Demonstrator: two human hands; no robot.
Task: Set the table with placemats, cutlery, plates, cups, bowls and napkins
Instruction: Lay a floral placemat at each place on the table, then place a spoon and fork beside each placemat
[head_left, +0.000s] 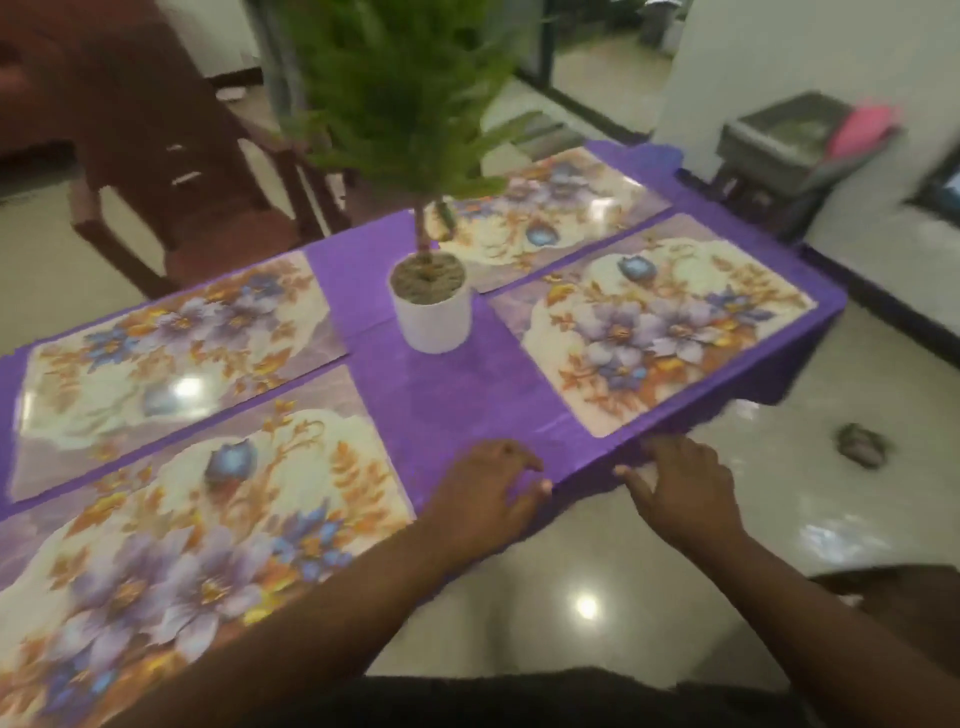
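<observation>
Several floral placemats lie on the purple tablecloth: one at the near left, one at the far left, one at the near right and one at the far right. My left hand rests on the table's near edge between the two near mats, fingers curled, holding nothing. My right hand hovers at the same edge just right of it, fingers spread, empty. No cutlery, plates, cups, bowls or napkins are in view.
A potted fern in a white pot stands at the table's middle. A dark wooden chair sits behind the far left side. A low stand with a grey tray is at the far right. A small dark object lies on the glossy floor.
</observation>
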